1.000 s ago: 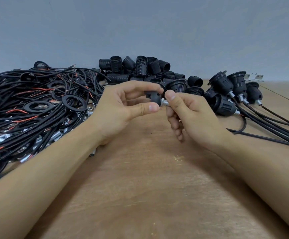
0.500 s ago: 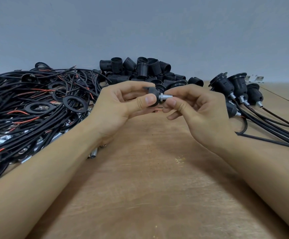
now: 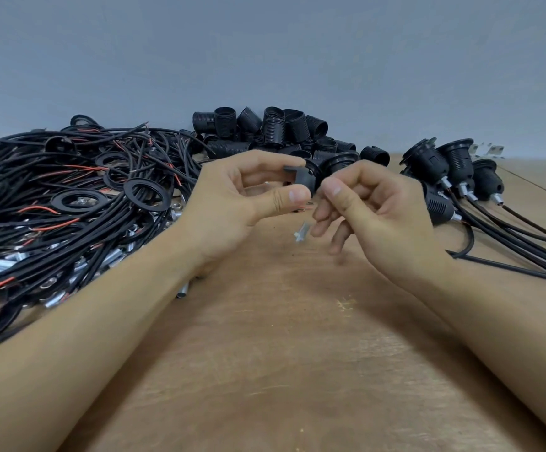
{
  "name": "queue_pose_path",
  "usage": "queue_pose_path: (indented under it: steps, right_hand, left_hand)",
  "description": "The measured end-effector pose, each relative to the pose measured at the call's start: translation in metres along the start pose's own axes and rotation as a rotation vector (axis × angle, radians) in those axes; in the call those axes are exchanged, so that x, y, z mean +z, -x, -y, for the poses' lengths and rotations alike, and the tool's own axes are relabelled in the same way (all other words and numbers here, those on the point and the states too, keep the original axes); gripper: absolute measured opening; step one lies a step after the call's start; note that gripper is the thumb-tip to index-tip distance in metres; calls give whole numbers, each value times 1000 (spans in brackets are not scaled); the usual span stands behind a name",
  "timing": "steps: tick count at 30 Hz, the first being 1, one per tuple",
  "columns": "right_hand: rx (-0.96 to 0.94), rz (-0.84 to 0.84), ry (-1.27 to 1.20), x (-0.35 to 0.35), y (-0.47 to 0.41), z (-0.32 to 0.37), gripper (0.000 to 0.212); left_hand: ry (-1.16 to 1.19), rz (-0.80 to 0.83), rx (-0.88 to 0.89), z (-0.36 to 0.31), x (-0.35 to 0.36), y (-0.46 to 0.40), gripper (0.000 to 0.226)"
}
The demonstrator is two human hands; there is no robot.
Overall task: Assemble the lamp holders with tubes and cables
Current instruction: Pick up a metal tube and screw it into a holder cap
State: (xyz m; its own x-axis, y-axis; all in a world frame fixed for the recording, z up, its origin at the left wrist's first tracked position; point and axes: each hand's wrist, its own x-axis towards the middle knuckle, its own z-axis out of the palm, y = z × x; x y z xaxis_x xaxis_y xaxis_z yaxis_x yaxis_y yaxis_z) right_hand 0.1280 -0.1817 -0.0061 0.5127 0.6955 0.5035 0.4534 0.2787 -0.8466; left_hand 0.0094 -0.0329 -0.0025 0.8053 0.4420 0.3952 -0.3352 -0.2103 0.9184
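My left hand pinches a small black lamp holder part between thumb and fingertips, above the middle of the wooden table. My right hand hovers just to its right, fingers loosely bent, with nothing seen between them. A short silver metal tube shows blurred below the right fingertips, apart from both hands. A tangle of black cables with red wire ends, black rings and loose tubes lies at the left.
A heap of black threaded holder shells is piled against the grey wall behind my hands. Several assembled holders with cables lie at the right, their cables trailing toward the right edge. One loose tube lies under my left forearm.
The silver tube was at the black part, pinched by my right fingers; now it is out of that hand and lower, near the table. My right hand has drawn slightly away.
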Motion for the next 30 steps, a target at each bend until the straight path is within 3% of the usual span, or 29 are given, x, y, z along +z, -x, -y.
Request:
queue_pose_path:
  steps: [3, 5, 8, 10, 11, 15, 18, 21, 24, 27, 30]
  right_hand:
    - [33, -8, -6, 3, 0, -2, 4]
    - [-50, 6, 294, 2, 2, -5, 6]
    - [-99, 212, 759, 2, 2, -11, 30]
    - [-17, 334, 912, -1, -2, -14, 48]
    - [15, 366, 924, -2, -3, -14, 46]
    - [20, 321, 833, -3, -5, -9, 20]
    - [126, 220, 689, -5, -5, -9, 28]
    - [330, 106, 91, -4, -7, -6, 30]
    - [415, 62, -356, -5, -9, -5, 20]
    - [445, 47, -438, -6, -10, -4, 20]
    - [440, 12, -442, -7, -10, -6, 21]
  left_hand:
    - [-124, -42, -9, 8, -1, -2, 38]
    - [-190, -157, -35, 16, -4, -4, 34]
    - [-223, -234, -58, 21, -4, -5, 32]
    - [-277, -239, -42, 18, -3, -5, 31]
    - [-298, -246, -35, 17, -3, -6, 31]
    - [-332, -229, -46, 15, -7, -7, 31]
    - [-207, -184, -103, 10, 0, -5, 12]
    - [-195, -130, -171, 4, 3, -6, 14]
    - [-250, 73, -173, 1, 4, -2, 13]
    - [-415, 166, -10, 3, 8, 3, 9]
    - [-499, 56, 43, 6, 7, 3, 11]
